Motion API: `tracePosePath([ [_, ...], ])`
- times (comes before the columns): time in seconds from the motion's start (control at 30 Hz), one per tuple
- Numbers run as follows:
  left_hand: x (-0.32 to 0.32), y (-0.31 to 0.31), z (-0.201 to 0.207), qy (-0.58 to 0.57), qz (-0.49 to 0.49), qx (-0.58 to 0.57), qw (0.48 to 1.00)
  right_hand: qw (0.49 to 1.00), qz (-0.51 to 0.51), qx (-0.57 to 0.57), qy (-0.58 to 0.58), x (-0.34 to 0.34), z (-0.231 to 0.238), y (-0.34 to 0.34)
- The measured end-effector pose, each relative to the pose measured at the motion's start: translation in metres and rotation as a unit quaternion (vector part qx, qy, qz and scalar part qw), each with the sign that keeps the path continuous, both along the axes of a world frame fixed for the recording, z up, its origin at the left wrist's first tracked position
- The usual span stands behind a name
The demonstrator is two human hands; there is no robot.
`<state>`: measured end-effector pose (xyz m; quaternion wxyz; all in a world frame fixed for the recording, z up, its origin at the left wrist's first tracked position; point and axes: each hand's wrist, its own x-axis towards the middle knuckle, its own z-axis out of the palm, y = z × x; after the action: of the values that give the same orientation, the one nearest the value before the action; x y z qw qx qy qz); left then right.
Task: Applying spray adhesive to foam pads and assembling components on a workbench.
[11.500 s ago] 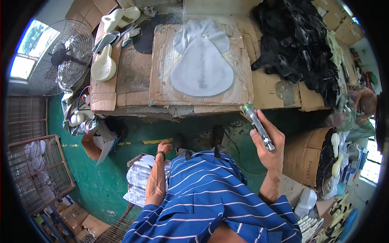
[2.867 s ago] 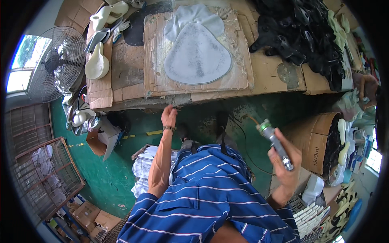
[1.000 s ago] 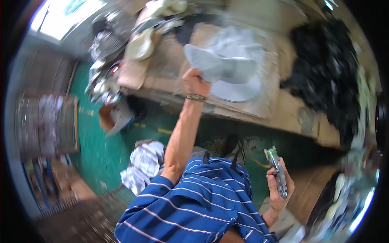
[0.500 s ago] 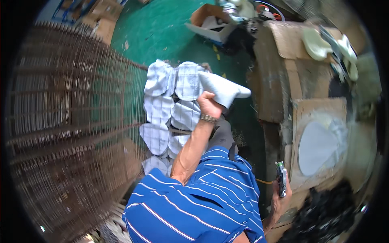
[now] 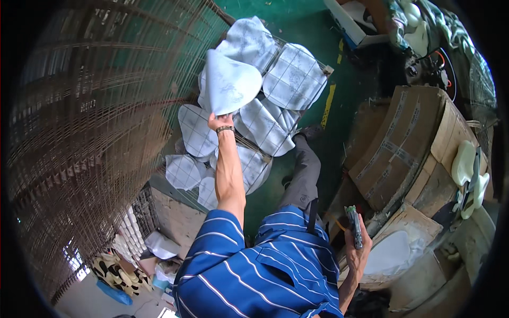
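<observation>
Reaching forward, my left hand [image 5: 220,122] grips the lower edge of a white-grey rounded sheet [image 5: 236,85], which stands up from my fingers with its left side folded over. Under and around it, several similar flat rounded pieces [image 5: 296,77] lie spread on a wire rack shelf [image 5: 327,70], thin wires crossing over some of them. My right hand [image 5: 358,252], low at the right, is wrapped round a silver spray gun [image 5: 353,228] with a green part on top. An orange hose shows beside it.
A tall stack of rusty wire racks [image 5: 116,100] fills the left. Cardboard boxes [image 5: 397,143] stand at the right, with a white sheet [image 5: 389,252] on cardboard near my right hand. An open box [image 5: 366,24] sits on the green floor at the far right.
The view has turned and closed in on the rack. My left hand has swung the sheet leftward over the pieces there. My right hand still holds the spray gun.
</observation>
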<state>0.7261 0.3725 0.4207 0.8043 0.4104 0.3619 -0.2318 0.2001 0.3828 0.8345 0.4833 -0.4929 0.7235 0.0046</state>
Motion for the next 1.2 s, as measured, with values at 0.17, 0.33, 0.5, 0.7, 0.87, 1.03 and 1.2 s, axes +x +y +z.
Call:
tracePosePath([
  [0.17, -0.078, 0.027, -0.087, 0.114, -0.270, 0.267, 0.918, 1.000, -0.023, -0.012, -0.010, 0.005, 0.004, 0.001],
  [0.33, -0.263, -0.025, -0.044, -0.087, -0.673, 0.092, 0.729, 0.985, -0.147, -0.092, -0.011, -0.012, 0.026, 0.044],
  [0.5, -0.380, -0.042, 0.053, -0.334, -0.888, -0.016, 0.315, 0.939, -0.308, -0.154, 0.022, -0.031, 0.052, 0.124],
  [0.7, -0.343, -0.053, 0.026, -0.322, -0.912, -0.019, 0.252, 0.885, -0.399, -0.238, 0.021, -0.076, 0.085, 0.203],
  [0.87, -0.274, 0.008, -0.017, -0.180, -0.950, 0.110, 0.232, 0.756, -0.528, -0.367, 0.121, -0.068, 0.127, 0.333],
  [1.03, -0.247, 0.042, 0.013, 0.103, -0.945, 0.196, 0.242, 0.693, -0.561, -0.403, 0.207, -0.071, 0.156, 0.415],
  [1.2, -0.285, 0.038, 0.040, -0.106, -0.938, 0.249, 0.216, 0.751, -0.543, -0.347, 0.144, -0.073, 0.169, 0.424],
])
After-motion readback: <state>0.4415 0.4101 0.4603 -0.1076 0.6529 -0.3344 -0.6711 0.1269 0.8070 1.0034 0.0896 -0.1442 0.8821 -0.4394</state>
